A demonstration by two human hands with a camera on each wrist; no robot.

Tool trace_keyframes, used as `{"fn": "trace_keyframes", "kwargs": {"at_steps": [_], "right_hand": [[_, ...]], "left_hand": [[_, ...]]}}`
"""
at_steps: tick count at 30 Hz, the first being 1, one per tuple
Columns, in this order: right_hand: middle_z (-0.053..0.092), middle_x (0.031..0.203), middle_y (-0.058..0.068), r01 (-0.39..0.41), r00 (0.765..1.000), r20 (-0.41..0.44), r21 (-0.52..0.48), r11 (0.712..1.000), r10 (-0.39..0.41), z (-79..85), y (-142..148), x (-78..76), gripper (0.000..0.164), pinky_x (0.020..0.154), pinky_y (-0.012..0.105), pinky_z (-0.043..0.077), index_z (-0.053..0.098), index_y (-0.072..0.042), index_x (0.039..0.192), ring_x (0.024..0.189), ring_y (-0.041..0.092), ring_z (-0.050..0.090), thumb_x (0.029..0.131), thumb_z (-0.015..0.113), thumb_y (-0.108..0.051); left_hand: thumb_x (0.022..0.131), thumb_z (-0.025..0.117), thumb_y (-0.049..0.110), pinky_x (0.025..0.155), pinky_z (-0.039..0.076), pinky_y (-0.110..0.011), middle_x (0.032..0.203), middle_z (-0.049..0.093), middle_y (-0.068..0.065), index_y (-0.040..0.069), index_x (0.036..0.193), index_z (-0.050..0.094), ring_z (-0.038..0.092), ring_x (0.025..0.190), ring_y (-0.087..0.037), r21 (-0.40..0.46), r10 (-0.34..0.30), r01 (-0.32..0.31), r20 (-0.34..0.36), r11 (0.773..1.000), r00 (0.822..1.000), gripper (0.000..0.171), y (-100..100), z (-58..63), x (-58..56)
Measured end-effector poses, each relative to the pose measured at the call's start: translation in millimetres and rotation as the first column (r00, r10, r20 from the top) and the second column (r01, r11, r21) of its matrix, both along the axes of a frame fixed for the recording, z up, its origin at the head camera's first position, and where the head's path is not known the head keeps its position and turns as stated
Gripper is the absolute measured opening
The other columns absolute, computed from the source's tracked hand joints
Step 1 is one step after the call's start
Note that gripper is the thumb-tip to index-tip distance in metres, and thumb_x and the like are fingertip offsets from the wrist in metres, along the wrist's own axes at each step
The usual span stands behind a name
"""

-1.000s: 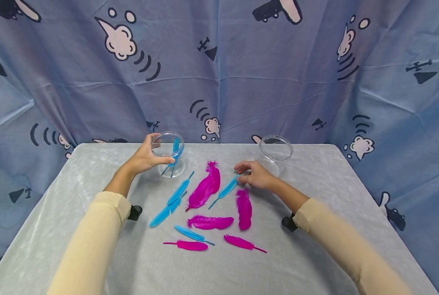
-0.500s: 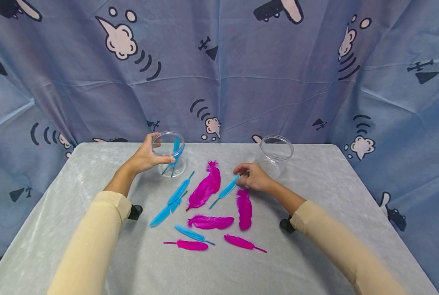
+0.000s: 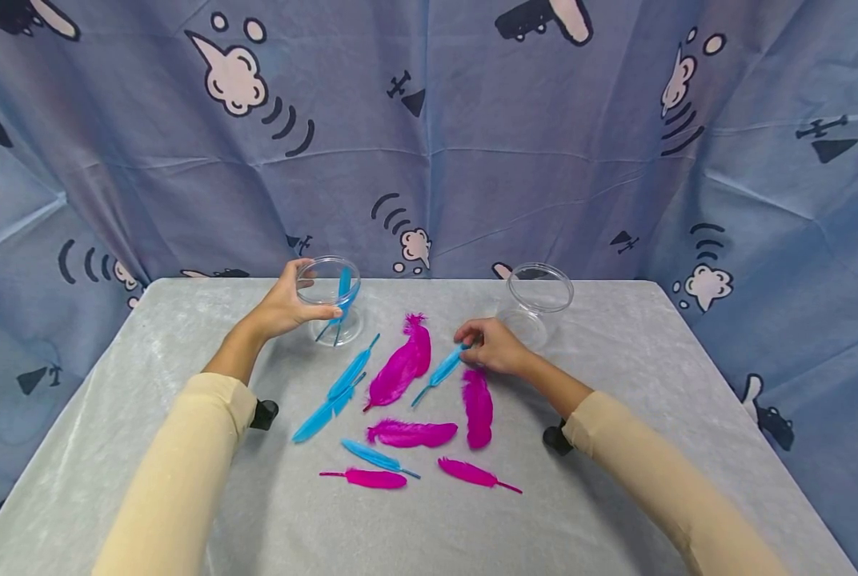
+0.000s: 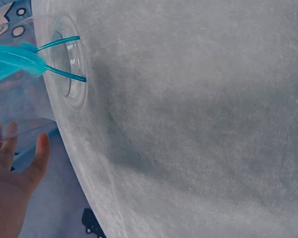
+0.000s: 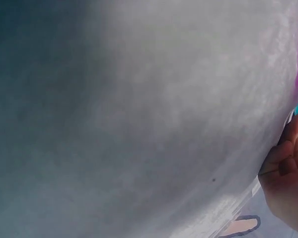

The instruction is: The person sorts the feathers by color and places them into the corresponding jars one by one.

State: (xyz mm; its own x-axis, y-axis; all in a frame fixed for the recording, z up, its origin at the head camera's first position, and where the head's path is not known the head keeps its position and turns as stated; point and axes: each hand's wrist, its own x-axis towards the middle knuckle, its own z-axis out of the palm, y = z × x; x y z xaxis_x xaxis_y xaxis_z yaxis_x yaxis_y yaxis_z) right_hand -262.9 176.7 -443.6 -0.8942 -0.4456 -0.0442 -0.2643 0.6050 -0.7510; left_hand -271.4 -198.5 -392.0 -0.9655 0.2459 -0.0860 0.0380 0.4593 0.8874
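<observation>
My left hand (image 3: pixel 285 304) grips a clear jar (image 3: pixel 333 336) at the back left, thumb on the near side and fingers behind. Two blue feathers (image 4: pixel 20 59) stand in it, quills down on the jar's base in the left wrist view. Right of centre, my right hand (image 3: pixel 497 346) pinches the upper end of another blue feather (image 3: pixel 445 368); its quill points down to the left. The fingertips partly hide that end. At the edge of the right wrist view, my right hand (image 5: pixel 288 181) shows curled fingers and a sliver of blue.
A second clear jar (image 3: pixel 540 308) stands behind my right hand. Several magenta feathers, among them a large one (image 3: pixel 402 368) and an upright one (image 3: pixel 478 412), and several blue feathers, one (image 3: pixel 371 456) near the front, lie on the grey-covered table (image 3: pixel 587 512). A patterned curtain (image 3: pixel 429 120) hangs behind.
My right hand has shifted slightly left, its fingers closing on the blue feather, which has moved a little. My left hand and the jar have stayed in place.
</observation>
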Motion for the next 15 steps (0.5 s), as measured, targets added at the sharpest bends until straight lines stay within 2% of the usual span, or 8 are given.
{"fn": "trace_keyframes", "kwargs": {"at_steps": [8, 15], "right_hand": [[0.066, 0.075, 0.006, -0.059, 0.998, 0.014, 0.025, 0.998, 0.059, 3.7, 0, -0.8, 0.012, 0.060, 0.023, 0.044, 0.073, 0.007, 0.093, 0.065, 0.012, 0.052, 0.081, 0.071, 0.007], [0.065, 0.077, 0.009, -0.097, 0.989, 0.117, 0.015, 0.995, 0.095, 13.6, 4, -1.1, 0.016, 0.059, 0.022, 0.045, 0.073, 0.008, 0.101, 0.066, 0.013, 0.052, 0.085, 0.070, 0.006]], "left_hand": [[0.083, 0.083, 0.027, 0.111, 0.032, -0.058, 0.161, 0.019, -0.020, 0.008, 0.157, 0.002, 0.020, 0.148, -0.037, 0.004, 0.002, -0.002, 0.004, 1.000, 1.000, 0.110, -1, 0.2, 0.5], [0.084, 0.083, 0.027, 0.112, 0.030, -0.059, 0.161, 0.019, -0.020, 0.008, 0.156, 0.003, 0.020, 0.148, -0.037, -0.002, 0.003, -0.003, 0.000, 1.000, 1.000, 0.110, 0, 0.5, 0.5]]}}
